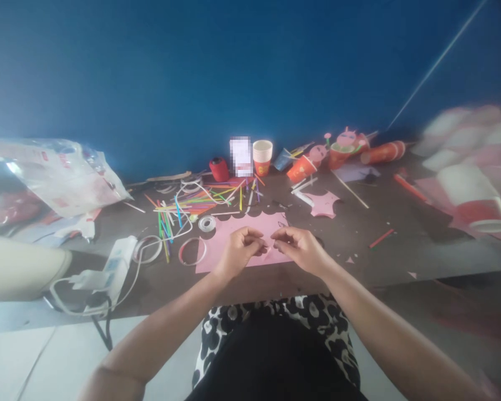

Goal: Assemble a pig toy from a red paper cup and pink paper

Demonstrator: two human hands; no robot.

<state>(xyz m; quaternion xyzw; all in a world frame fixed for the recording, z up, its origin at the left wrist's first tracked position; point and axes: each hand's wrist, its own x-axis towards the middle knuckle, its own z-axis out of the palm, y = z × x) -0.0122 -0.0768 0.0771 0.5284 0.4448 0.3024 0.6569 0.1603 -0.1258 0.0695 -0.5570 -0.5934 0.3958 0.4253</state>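
Observation:
My left hand [245, 250] and my right hand [299, 248] face each other, fingertips a small gap apart, over a sheet of pink paper [221, 245] whose far edge is cut in scallops. The fingers of both are curled into a pinch. A small pale pink scrap [268, 253] shows just below the fingertips; whether either hand grips it is unclear. To the right of the sheet lies a pink cut-out with curved-in sides [324, 204]. Left of the sheet are a tape roll [193, 252] and a smaller white roll [206, 224].
Coloured sticks [179, 214] and a white cable lead to a power strip [119, 262] at left. A plastic bag [67, 175] lies behind it. At the back stand stacked paper cups [263, 159] and red cups with pink cut-outs [304, 167]. More cups [480, 203] are at right.

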